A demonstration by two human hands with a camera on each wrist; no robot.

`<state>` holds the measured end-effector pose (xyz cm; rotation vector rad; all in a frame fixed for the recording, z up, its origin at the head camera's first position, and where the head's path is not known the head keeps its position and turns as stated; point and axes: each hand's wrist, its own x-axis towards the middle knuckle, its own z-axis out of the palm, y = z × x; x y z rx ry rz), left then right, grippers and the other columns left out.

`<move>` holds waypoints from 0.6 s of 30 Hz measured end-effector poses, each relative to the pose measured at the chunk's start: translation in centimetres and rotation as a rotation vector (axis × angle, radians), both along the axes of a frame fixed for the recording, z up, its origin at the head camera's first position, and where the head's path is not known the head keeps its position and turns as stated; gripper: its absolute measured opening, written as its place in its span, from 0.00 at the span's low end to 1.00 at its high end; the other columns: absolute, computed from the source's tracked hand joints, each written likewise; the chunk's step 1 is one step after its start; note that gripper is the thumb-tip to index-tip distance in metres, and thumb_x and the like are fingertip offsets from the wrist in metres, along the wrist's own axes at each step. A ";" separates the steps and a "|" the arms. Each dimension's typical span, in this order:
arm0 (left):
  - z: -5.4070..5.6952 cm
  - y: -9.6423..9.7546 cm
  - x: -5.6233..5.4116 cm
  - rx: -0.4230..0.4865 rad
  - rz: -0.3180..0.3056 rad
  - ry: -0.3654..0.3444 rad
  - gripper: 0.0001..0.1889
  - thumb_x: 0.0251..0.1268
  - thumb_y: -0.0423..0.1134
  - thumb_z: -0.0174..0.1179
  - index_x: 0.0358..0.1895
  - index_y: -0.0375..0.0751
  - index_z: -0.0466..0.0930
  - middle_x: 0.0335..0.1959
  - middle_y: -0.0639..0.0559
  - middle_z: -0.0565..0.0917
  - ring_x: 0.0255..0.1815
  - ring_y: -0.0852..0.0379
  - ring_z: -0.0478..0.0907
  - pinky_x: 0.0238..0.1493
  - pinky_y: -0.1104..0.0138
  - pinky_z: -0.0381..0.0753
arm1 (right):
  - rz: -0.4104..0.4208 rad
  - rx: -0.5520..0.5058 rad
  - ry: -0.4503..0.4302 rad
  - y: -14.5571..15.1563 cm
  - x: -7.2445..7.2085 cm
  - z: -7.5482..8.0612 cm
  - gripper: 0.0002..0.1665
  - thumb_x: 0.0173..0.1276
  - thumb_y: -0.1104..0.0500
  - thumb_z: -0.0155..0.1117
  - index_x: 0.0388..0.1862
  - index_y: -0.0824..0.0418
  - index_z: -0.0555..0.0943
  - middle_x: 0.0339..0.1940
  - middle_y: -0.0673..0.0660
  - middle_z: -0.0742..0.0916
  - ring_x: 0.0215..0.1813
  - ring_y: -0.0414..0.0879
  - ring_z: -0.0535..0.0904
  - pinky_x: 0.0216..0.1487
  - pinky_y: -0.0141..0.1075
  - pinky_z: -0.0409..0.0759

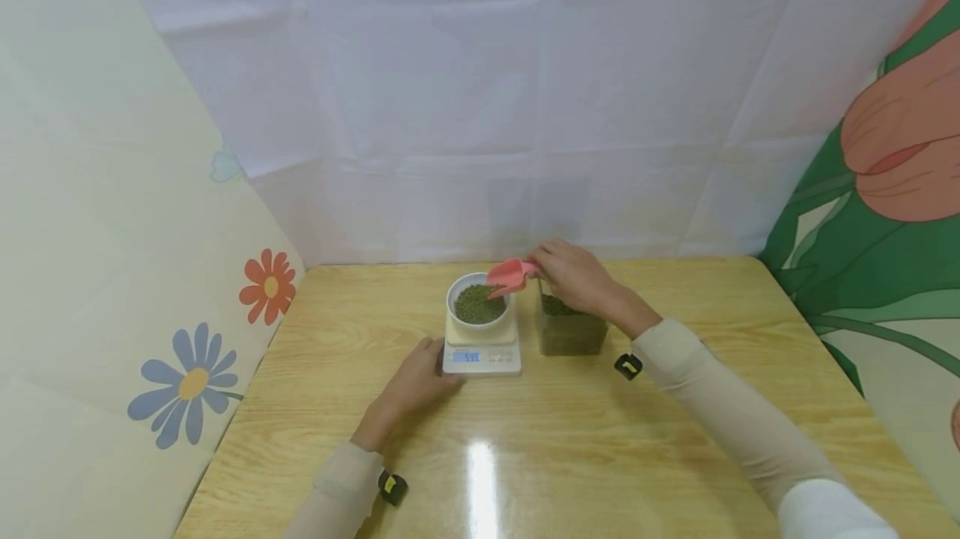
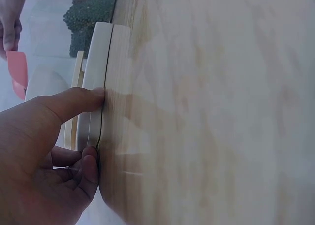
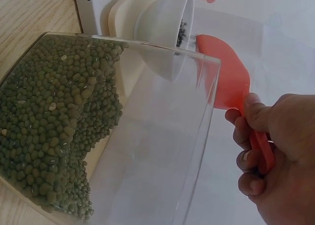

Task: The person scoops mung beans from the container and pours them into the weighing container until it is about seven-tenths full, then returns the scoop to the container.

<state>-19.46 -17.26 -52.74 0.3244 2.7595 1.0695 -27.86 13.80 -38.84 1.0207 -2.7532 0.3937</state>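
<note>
Curled around its handle, my right hand (image 1: 573, 274) grips a red-pink scoop (image 1: 508, 274). The scoop's blade tilts over the right rim of a white bowl (image 3: 160, 30), overlapping the beans in the head view. Green mung beans (image 1: 478, 306) lie in the bowl, which stands on a kitchen scale (image 1: 482, 366) with a lit display. At the scale's front left corner is my left hand (image 1: 415, 379); its thumb presses the front edge and its fingers bend along the side. A clear container (image 1: 572, 339) of mung beans (image 3: 54, 121) stands right of the scale, below my right hand.
The wooden table (image 1: 570, 447) reaches back to a white cloth backdrop (image 1: 442, 89). Flower-printed panels (image 1: 97, 272) flank it on both sides. In the right wrist view, the container's transparent wall (image 3: 197, 136) rises between the scale and my right hand.
</note>
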 end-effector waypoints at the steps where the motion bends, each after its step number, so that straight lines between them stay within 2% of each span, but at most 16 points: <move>1: 0.0 0.0 0.0 0.004 -0.001 -0.001 0.35 0.63 0.50 0.77 0.72 0.44 0.78 0.54 0.49 0.80 0.54 0.53 0.77 0.70 0.47 0.80 | 0.003 0.000 0.003 0.0 0.0 0.0 0.17 0.77 0.57 0.67 0.57 0.68 0.85 0.52 0.63 0.89 0.55 0.58 0.85 0.61 0.51 0.86; 11: 0.2 0.0 0.1 0.024 0.011 -0.025 0.36 0.63 0.49 0.76 0.73 0.45 0.77 0.58 0.48 0.80 0.59 0.50 0.77 0.74 0.46 0.76 | 0.009 0.002 0.006 -0.1 0.0 -0.1 0.16 0.77 0.57 0.68 0.56 0.66 0.85 0.52 0.61 0.90 0.55 0.57 0.85 0.60 0.51 0.86; 18: 0.1 0.1 0.2 0.020 0.011 -0.021 0.35 0.63 0.50 0.76 0.73 0.45 0.77 0.58 0.48 0.80 0.59 0.50 0.77 0.74 0.46 0.76 | 0.008 0.007 0.011 0.0 0.1 0.1 0.17 0.77 0.58 0.67 0.58 0.66 0.85 0.54 0.62 0.89 0.56 0.58 0.85 0.61 0.52 0.86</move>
